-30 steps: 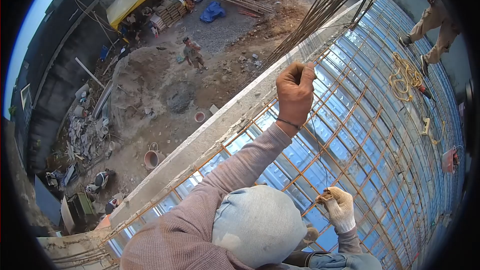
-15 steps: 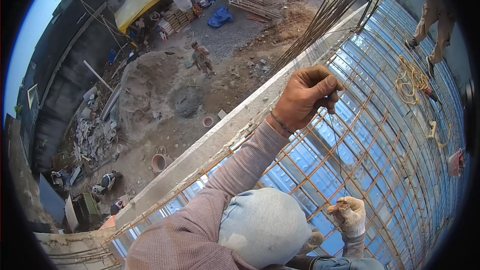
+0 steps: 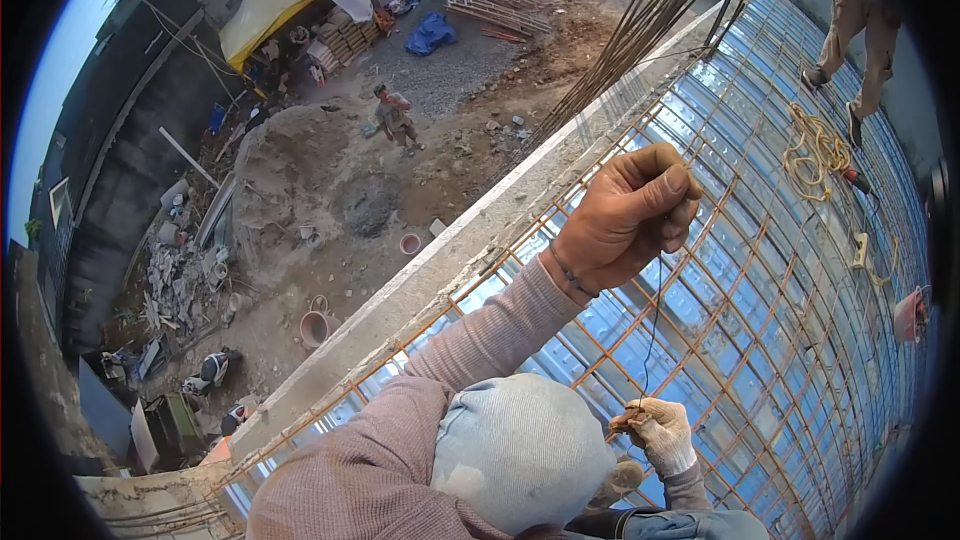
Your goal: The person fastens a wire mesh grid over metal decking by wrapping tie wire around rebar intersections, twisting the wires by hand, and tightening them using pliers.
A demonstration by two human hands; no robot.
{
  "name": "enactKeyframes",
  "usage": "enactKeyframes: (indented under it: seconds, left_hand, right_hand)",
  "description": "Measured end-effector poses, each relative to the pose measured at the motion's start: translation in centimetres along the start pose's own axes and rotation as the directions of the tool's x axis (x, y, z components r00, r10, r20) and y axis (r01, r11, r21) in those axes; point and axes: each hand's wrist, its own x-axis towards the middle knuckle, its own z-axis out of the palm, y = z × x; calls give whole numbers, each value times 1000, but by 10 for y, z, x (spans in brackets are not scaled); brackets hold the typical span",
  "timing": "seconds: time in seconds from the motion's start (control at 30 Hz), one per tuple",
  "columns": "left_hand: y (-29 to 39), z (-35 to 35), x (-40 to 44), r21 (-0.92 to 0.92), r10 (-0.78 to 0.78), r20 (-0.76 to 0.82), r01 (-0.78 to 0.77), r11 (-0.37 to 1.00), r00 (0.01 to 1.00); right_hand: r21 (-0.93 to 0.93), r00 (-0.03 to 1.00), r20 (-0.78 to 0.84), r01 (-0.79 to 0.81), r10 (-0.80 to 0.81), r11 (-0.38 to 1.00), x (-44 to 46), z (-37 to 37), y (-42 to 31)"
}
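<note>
My left hand (image 3: 630, 222), bare with a dark band at the wrist, is raised over the rebar mesh. Its fingers are pinched on a thin dark wire (image 3: 654, 332), which hangs slightly curved between my two hands. Lower down, my right hand (image 3: 662, 435), in a pale glove with brown fingertips showing, is closed around the wire's lower end. This hand is just above the rusty rebar mesh (image 3: 640, 323), which lies over shiny corrugated metal decking (image 3: 585, 355). Whether the right fingers touch a bar cannot be told.
A concrete edge beam (image 3: 440, 252) borders the deck, with a drop to the dirt yard beyond. Long rebar rods (image 3: 635, 50) lean there. A yellow rope (image 3: 815, 155) lies on the mesh near another person's legs (image 3: 850, 45). Another person (image 3: 396, 118) stands below.
My left hand appears slightly lower and nearer. My right hand has shifted left with the wire, which now bows a little more. The whole view has moved slightly.
</note>
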Motion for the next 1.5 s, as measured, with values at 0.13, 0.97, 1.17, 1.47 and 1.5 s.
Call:
enactKeyframes:
  seconds: [0.13,0.97,1.17,1.47,1.5]
  left_hand:
    - [-12,-6,6,-389,12,-99,-50,920,995]
    - [19,-17,4,-110,-14,-374,-29,993,927]
    - [-32,-72,-7,-94,-4,-628,-70,993,778]
    - [-29,-75,-19,-435,-233,-350,63,898,907]
    - [-30,-68,-19,-420,-209,-251,88,903,945]
  right_hand:
    - [-205,952,244,-137,186,969,5,4,0]
    - [458,980,198,-98,6,884,11,-37,26]
    - [485,990,138,-42,-29,874,5,-50,32]
    - [546,908,418,-253,2,798,-3,-22,45]
    - [511,847,532,-337,17,791,-2,-10,52]
